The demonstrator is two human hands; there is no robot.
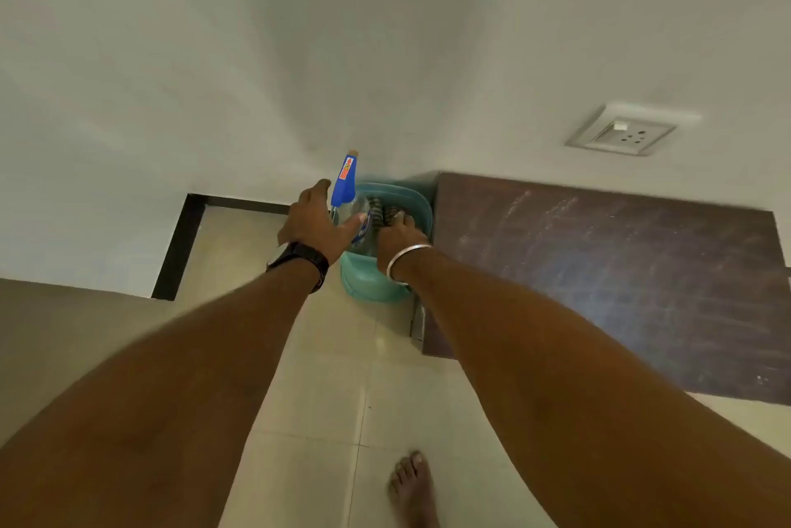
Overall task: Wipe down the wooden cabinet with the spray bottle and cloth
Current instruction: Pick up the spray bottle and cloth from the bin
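Left grip (314, 223) wraps spray bottle (349, 202) — right grip (400, 234) clutches cloth (380, 210) inside bucket (421, 204).

Black wristwatch (299, 258), silver bangle (404, 264), bare forearms (192, 377), bare foot (413, 484)

Occlusions at bucket (364, 285).
Fingertips of right hand (400, 234) were buried in cloth (379, 208); spray bottle (344, 180) label blurred; cabinet (599, 270) cut by right edge.

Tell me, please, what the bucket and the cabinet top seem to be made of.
The bucket: probably plastic, smooth teal wall with a soft sheen. The cabinet top: looks like dark brown wood or laminate, matte; pale dusty streaks show, grain too blurred to tell.
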